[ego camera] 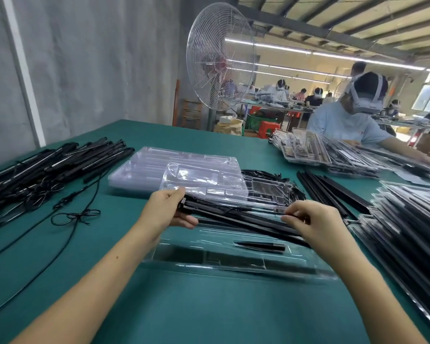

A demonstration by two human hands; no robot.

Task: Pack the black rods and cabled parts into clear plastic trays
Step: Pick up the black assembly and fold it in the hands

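Note:
My left hand (168,209) grips the left end of a bundle of black rods (236,218). My right hand (315,222) pinches the same bundle further right. The rods hang slanted just above a clear plastic tray (308,269) lying on the green table in front of me. One short black tapered part (261,246) lies in a slot of that tray. A stack of empty clear trays (144,170) sits behind my hands.
A heap of black cabled rods (47,167) covers the table's left, with loose cables (77,216) trailing toward me. Loose black rods (333,187) and stacked filled trays (407,234) lie at the right. Another person (353,120) works across the table. A standing fan (219,60) is behind.

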